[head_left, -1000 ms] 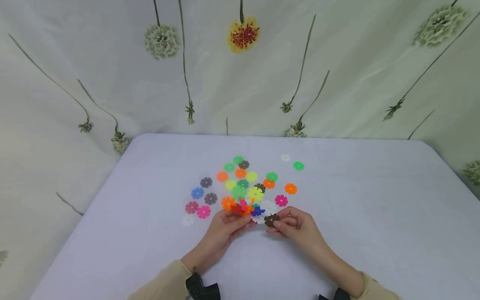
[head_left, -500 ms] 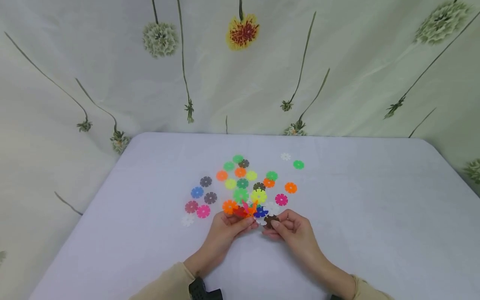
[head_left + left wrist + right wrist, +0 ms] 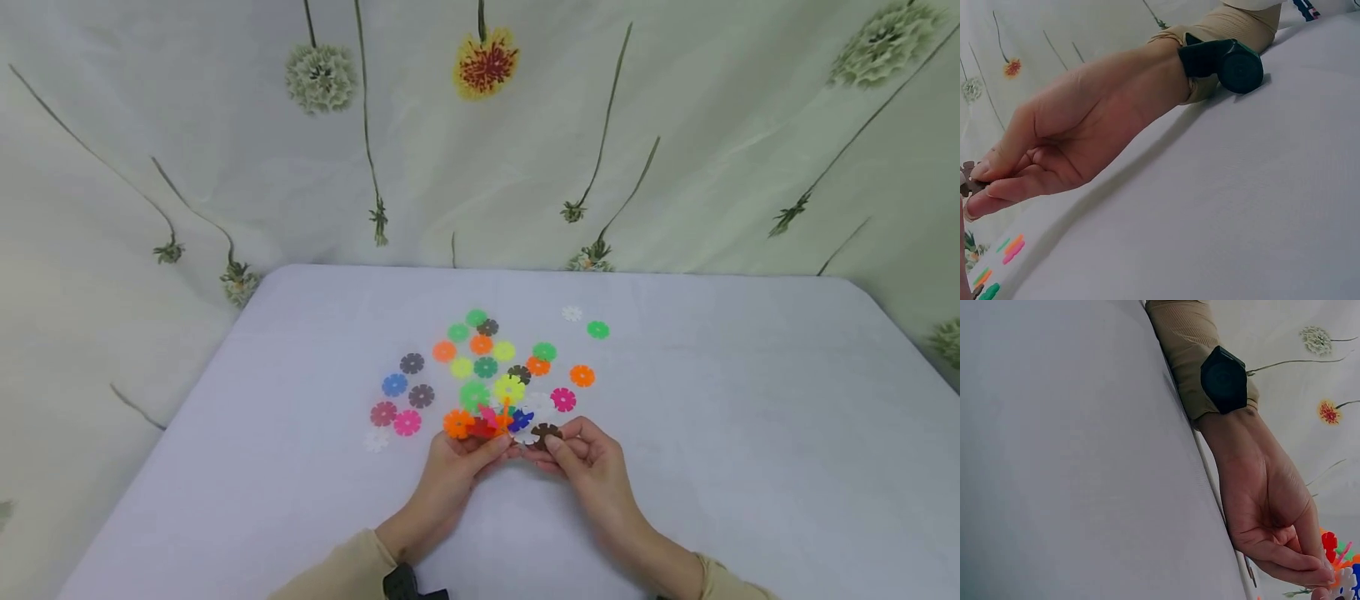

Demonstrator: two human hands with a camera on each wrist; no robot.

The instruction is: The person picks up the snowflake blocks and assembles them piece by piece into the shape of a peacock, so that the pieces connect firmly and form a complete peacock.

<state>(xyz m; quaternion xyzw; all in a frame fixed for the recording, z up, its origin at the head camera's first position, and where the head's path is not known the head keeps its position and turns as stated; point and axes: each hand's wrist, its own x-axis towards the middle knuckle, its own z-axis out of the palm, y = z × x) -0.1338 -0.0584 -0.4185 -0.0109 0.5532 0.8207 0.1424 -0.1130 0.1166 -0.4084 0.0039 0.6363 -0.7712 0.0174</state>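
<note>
My left hand (image 3: 444, 475) pinches a cluster of joined plastic snowflake discs between thumb and fingers. In it I see an orange disc (image 3: 458, 423), a red disc (image 3: 482, 427), a blue disc (image 3: 520, 419) and a white disc (image 3: 525, 436). My right hand (image 3: 600, 467) pinches a brown snowflake disc (image 3: 545, 435) right at the cluster's white disc. In the left wrist view, thumb and forefinger of that right hand (image 3: 1079, 128) grip the brown disc (image 3: 969, 178). The right wrist view shows the left hand (image 3: 1272, 500) with the cluster's red disc (image 3: 1329, 545) beyond its fingertips.
Loose snowflake discs lie scattered on the white table (image 3: 750, 417) beyond my hands, among them a pink disc (image 3: 562, 399), a blue disc (image 3: 394, 384) and a green disc (image 3: 597, 330). A flower-patterned cloth (image 3: 675, 100) hangs behind the table.
The cluster in my left hand has tilted and shifted slightly. My right hand has drawn closer to the left with the brown disc still pinched. The loose discs stay put.
</note>
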